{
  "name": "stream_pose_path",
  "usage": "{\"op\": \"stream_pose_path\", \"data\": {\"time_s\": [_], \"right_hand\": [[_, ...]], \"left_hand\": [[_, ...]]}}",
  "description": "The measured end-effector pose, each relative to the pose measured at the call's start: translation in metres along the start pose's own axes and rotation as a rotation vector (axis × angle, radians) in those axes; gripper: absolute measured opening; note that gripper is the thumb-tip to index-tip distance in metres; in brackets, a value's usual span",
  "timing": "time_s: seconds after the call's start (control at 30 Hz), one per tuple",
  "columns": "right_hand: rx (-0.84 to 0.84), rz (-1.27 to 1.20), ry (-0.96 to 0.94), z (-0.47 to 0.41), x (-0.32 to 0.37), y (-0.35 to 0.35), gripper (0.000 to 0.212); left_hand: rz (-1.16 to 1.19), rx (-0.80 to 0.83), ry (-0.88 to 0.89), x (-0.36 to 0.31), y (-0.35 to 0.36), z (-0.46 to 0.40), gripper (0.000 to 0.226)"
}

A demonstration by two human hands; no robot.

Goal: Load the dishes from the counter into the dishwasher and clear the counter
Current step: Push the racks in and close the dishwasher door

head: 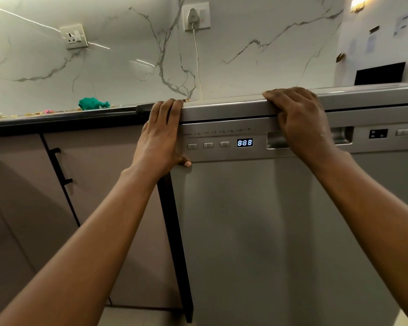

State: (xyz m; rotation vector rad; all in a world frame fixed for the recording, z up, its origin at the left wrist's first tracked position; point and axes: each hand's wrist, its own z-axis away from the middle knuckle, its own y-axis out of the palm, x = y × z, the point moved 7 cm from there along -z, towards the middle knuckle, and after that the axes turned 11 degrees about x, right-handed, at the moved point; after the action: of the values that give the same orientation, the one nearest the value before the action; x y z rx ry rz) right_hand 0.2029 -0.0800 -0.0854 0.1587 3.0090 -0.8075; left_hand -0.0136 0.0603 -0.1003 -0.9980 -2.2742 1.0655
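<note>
Marble-look backsplash (pixel 257 57) up top, white and glossy with grey veins, and below it a dark worktop (pixel 64 115) with a rounded black edge. Cabinet doors (pixel 99 184) under it are flat matte taupe with thin black bar handles. Worktop only has a crumpled green thing (pixel 93 103) sitting near the wall plus some small bits scattered along it, can't tell what those are.

Dishwasher (pixel 257 231) is right in front of me, just to the right of the cabinets, brushed silver-grey metal, boxy, door closed. Control strip across the top of the door has three little square buttons (pixel 208 145), a blue lit display (pixel 244 142) reading 8:88, and a recessed shiny handle pocket (pixel 277 141) beside it. More buttons further right, blurry.

My left hand (pixel 161 140) is on the dishwasher's top left corner, fingers curled up over the top edge and thumb hooked onto the front of the door just under the control strip. My right hand (pixel 297 116) is draped over the top lid, fingers bent over its front edge, palm covering part of the handle pocket. So both hands are wrapped onto the machine.

White plug and cable (pixel 194 22) in the wall socket behind.
</note>
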Motion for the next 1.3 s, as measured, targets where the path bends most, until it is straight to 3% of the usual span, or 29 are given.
{"op": "stream_pose_path", "data": {"time_s": [0.87, 0.97, 1.1, 1.3], "right_hand": [[-0.060, -0.037, 0.073, 0.001, 0.004, 0.004, 0.039], [-0.085, -0.071, 0.095, 0.002, 0.005, 0.004, 0.037], [-0.104, -0.115, 0.114, 0.003, 0.004, 0.003, 0.037], [-0.125, -0.140, 0.124, 0.005, 0.005, 0.002, 0.036]], "left_hand": [[0.075, 0.001, 0.019, 0.004, 0.003, -0.002, 0.127], [0.235, -0.006, 0.059, 0.007, 0.001, -0.001, 0.102], [0.318, -0.259, 0.085, 0.011, -0.002, -0.001, 0.047], [0.350, -0.472, 0.061, 0.015, 0.003, -0.005, 0.031]]}}
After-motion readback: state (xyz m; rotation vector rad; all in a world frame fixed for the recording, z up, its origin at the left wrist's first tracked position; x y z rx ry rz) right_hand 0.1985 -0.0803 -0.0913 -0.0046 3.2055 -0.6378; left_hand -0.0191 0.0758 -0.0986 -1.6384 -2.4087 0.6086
